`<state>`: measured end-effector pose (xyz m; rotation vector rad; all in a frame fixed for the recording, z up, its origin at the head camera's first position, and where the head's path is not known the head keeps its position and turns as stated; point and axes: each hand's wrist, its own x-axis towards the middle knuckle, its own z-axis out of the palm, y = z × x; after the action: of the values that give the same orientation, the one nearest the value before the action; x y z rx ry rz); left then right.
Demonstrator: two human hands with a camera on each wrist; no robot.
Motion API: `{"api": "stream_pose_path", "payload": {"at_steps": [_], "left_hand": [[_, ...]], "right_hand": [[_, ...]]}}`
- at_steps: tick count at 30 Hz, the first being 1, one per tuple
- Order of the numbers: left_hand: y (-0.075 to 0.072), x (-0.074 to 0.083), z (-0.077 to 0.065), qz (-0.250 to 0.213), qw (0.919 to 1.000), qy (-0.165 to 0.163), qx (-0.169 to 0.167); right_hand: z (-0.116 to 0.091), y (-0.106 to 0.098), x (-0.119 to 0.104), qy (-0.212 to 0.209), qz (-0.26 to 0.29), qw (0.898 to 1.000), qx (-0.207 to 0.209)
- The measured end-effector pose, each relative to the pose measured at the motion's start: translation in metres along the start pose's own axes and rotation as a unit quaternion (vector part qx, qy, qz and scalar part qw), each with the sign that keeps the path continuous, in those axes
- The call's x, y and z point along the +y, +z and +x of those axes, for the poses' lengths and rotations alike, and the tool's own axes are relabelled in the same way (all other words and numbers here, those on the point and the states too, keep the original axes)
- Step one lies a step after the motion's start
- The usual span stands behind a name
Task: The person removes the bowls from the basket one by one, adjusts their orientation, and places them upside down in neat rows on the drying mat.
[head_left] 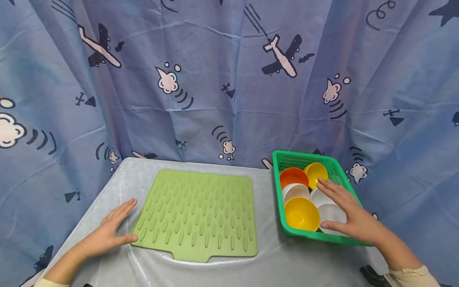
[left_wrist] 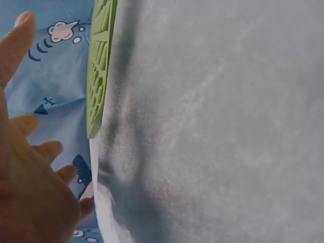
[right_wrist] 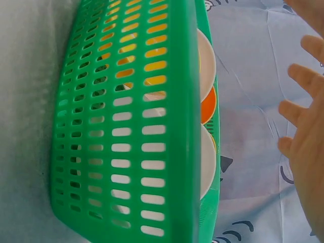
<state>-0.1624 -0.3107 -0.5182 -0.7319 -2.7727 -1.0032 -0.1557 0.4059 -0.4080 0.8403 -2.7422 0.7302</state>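
Note:
My left hand [head_left: 112,230] hovers by the left edge of a light green drying mat [head_left: 201,215], fingers straight and thumb spread, holding nothing. In the left wrist view that hand [left_wrist: 38,182] shows at the left, beside the mat's edge [left_wrist: 100,66]. Over the right side of a green plastic basket [head_left: 281,215], my right hand [head_left: 353,215] is spread with nothing in its grip. Inside the basket sit several bowls: an orange bowl [head_left: 294,176], yellow bowls such as the front one [head_left: 302,214], and white bowls [head_left: 295,192]. The right hand partly covers a white bowl [head_left: 331,214].
A table [head_left: 118,271] with a pale grey cover bears the mat and the basket. Behind it and along both sides hangs a blue curtain [head_left: 215,79] printed with planes and clouds. A dark object [head_left: 374,276] lies near the right wrist.

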Motion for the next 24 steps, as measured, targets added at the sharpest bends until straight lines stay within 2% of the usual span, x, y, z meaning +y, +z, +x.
{"api": "stream_pose_path", "payload": {"at_steps": [8,16,24], "left_hand": [[0.004,-0.004,-0.005,-0.001,0.9992,-0.029,-0.028],[0.005,-0.003,-0.002,0.021,0.9988,-0.031,-0.031],[0.009,-0.003,-0.003,0.021,0.9985,-0.040,-0.031]], "right_hand": [[0.012,0.003,-0.003,0.021,0.046,0.998,-0.034],[0.018,0.005,0.003,0.026,0.031,0.997,-0.068],[0.027,0.003,0.006,0.021,0.032,0.995,-0.092]]}}
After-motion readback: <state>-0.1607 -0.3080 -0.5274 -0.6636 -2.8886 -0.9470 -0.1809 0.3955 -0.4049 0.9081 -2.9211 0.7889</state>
